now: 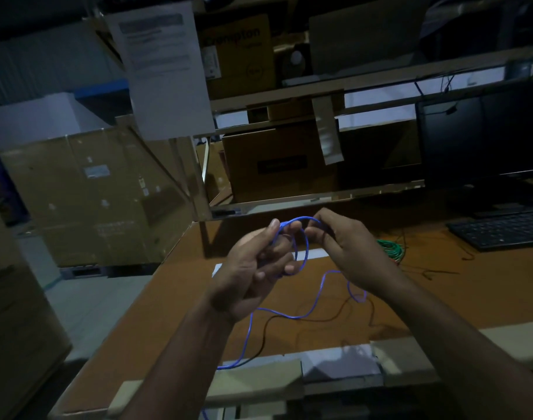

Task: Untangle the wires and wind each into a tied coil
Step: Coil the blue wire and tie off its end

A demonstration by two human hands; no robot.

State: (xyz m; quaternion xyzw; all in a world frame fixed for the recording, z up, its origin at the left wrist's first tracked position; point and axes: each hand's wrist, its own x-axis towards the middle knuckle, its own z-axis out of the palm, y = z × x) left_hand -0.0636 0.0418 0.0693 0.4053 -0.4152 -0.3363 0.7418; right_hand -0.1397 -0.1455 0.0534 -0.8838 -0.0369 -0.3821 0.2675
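The bench [441,301], a broad brown top, carried the loose work, and most of the blue wire [316,301] lay slack across it, well below the hands. From the raised loop its free run dropped toward the person, wandered in soft bends over the bench, then ran off the near edge at the lower left. So the length yet to be wound lay below and nearer than both hands, its long axis running roughly from the near left edge toward the far right.

A thin black wire [344,309] crossed the same patch of bench beside the blue one; whether the two were tangled could not be told. A green coil [391,248] sat further right, just beyond the right wrist.

The left hand [253,268] had its fingers curled around the gathered blue turns, thumb up at the top of the loop. The right hand [341,247] pinched the wire at the loop's crown, close beside the left, and looked better placed to feed the next turn.

The wire itself appeared thin, limp and bright blue.
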